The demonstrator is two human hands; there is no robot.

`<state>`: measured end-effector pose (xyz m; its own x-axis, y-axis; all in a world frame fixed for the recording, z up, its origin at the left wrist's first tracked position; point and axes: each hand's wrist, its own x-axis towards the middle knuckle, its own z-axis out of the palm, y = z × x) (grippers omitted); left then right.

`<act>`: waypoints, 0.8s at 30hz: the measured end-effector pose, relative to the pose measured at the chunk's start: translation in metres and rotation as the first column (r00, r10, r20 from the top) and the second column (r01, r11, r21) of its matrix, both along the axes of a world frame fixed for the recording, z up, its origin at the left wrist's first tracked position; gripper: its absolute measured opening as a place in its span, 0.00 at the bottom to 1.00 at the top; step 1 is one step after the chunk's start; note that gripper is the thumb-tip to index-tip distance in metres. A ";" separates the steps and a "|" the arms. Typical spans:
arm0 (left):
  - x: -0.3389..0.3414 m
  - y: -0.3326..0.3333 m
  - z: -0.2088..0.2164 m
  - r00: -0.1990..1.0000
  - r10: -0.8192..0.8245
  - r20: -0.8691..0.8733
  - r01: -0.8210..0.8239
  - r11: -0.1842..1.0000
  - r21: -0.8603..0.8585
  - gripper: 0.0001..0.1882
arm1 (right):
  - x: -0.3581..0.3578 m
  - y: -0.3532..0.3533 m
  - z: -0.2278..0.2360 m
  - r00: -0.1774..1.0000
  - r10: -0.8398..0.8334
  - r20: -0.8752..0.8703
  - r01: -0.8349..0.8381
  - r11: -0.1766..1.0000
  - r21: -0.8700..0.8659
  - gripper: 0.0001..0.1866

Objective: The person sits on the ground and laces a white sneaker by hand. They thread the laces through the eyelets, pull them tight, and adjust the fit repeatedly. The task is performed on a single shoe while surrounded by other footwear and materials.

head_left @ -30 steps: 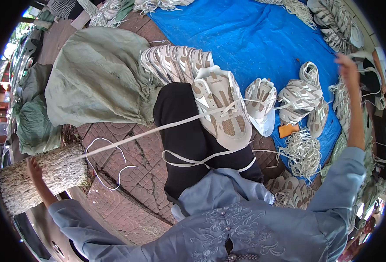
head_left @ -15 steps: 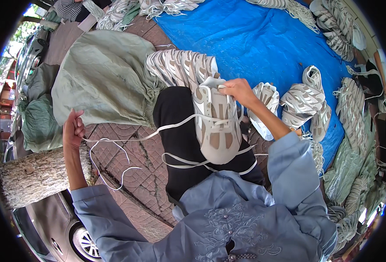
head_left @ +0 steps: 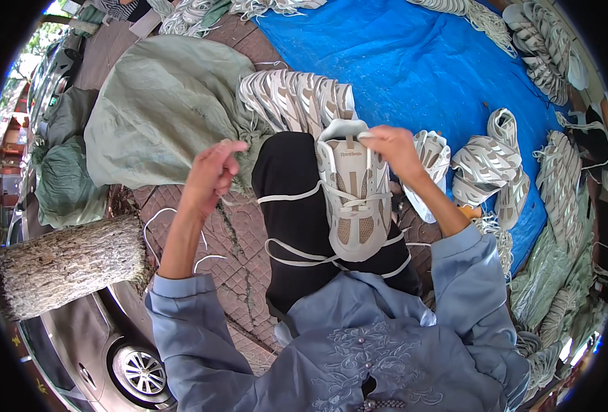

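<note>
A beige and white sneaker upper (head_left: 354,218) rests on my black-trousered lap, toe toward me, its lace crossed over the front. My right hand (head_left: 392,147) is closed on the collar edge at its upper right. To the left of my knee, my left hand (head_left: 211,175) is raised with its index finger pointing out and the other fingers curled. A pale shoelace (head_left: 283,196) runs from the upper across my knee to the underside of that hand; its exact grip there is hidden. Another loop of lace (head_left: 297,259) lies over my thighs.
A row of nested uppers (head_left: 296,99) stands beyond my knees, beside a grey-green sack (head_left: 163,113). More uppers (head_left: 486,161) lie on a blue tarp (head_left: 386,62) at right. At left are a tree trunk (head_left: 70,264) and a parked car (head_left: 87,343). Loose laces lie on the paving.
My left hand has moved right toward my knee, and the lace pulled out straight before now hangs slack over the knee. My right hand stays on the upper's collar.
</note>
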<state>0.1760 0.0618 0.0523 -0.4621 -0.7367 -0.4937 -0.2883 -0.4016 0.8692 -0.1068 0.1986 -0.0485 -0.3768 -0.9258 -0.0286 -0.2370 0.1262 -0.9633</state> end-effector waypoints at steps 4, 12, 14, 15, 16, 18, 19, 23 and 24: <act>-0.019 0.017 -0.010 0.993 -0.115 0.008 0.114 0.989 0.091 0.12 | -0.043 0.005 0.030 0.987 -0.096 0.132 0.077 0.987 0.138 0.10; -0.053 0.073 -0.035 0.973 -0.231 0.001 0.231 0.970 0.081 0.13 | 0.017 0.029 0.030 0.963 0.246 0.115 -0.255 0.964 0.074 0.12; -0.053 0.079 -0.037 0.976 -0.217 -0.024 0.218 0.975 0.044 0.14 | 0.047 0.031 0.023 0.916 0.243 -0.320 -0.284 0.955 -0.086 0.11; -0.052 0.080 -0.038 0.978 -0.194 -0.078 0.200 0.976 0.089 0.14 | 0.057 0.034 0.020 0.868 0.246 -0.432 -0.332 0.934 -0.135 0.09; -0.050 0.081 -0.039 0.976 -0.176 -0.129 0.195 0.969 0.153 0.14 | 0.066 0.037 0.019 0.814 0.244 -0.528 -0.364 0.921 -0.135 0.08; -0.047 0.083 -0.040 0.974 -0.157 -0.164 0.185 0.968 0.170 0.15 | 0.073 0.042 0.019 0.789 0.299 -0.537 -0.381 0.924 -0.046 0.08; -0.047 0.085 -0.041 0.976 -0.158 -0.150 0.177 0.977 0.122 0.15 | 0.074 0.044 0.020 0.849 0.291 -0.441 -0.349 0.936 -0.054 0.08; -0.049 0.090 -0.040 0.968 -0.182 0.172 0.224 0.936 -0.271 0.15 | 0.066 0.046 0.029 0.926 0.354 -0.133 -0.329 0.928 0.176 0.10; -0.050 0.090 -0.039 0.983 -0.151 0.105 0.171 0.959 -0.226 0.15 | 0.065 0.045 0.032 0.933 0.353 -0.075 -0.328 0.916 0.232 0.10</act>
<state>0.1258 0.1520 0.0132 -0.5476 -0.7554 -0.3598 -0.4098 -0.1328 0.9025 -0.0422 0.2436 -0.0167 -0.0523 -0.9753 -0.2147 -0.4071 0.2172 -0.8872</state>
